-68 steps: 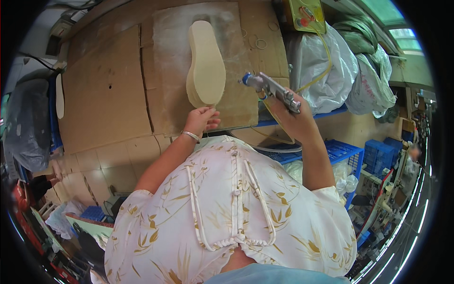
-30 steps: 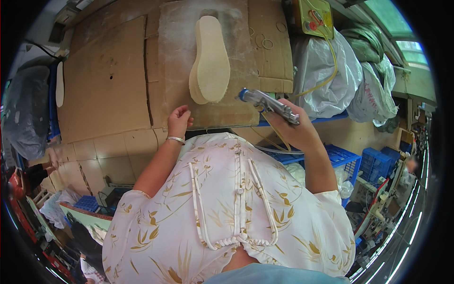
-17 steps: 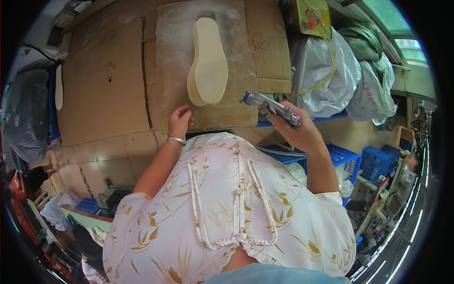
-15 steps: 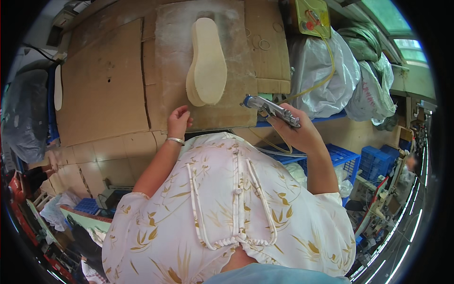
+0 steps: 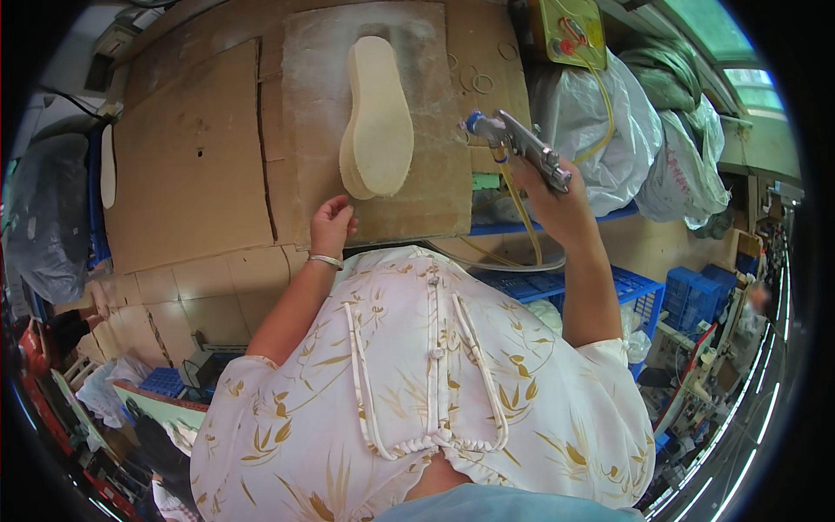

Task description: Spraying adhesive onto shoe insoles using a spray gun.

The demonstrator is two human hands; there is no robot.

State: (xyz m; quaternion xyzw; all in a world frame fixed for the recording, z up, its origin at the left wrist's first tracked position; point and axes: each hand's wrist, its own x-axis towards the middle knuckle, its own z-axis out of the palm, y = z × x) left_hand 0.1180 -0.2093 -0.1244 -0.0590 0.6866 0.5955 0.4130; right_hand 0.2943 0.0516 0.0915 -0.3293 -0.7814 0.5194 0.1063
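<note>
My right hand (image 5: 557, 198) is wrapped round a silver spray gun (image 5: 529, 150) with a blue nozzle, held above the right side of the work table. A yellowish hose (image 5: 519, 209) hangs from the gun. A stack of cream shoe soles (image 5: 383, 130), at least two layers, lies lengthwise on a stained board (image 5: 435, 196), its toe end pointing away from me. Close beside the near end of the soles is my left hand (image 5: 332, 228), its fingers curled in, with nothing visible in them. Whether its fingertips touch the soles I cannot tell.
Brown cardboard (image 5: 187, 157) covers the table on the left. Several thin rings (image 5: 481, 83) lie right of the board. A yellow container (image 5: 570, 33) stands at the back right, near plastic bags (image 5: 600, 130). Blue crates (image 5: 691, 296) sit lower right.
My right hand has raised the spray gun a little, away from me and to the right, and turned it. The hose now shows below it. My left hand has barely moved.
</note>
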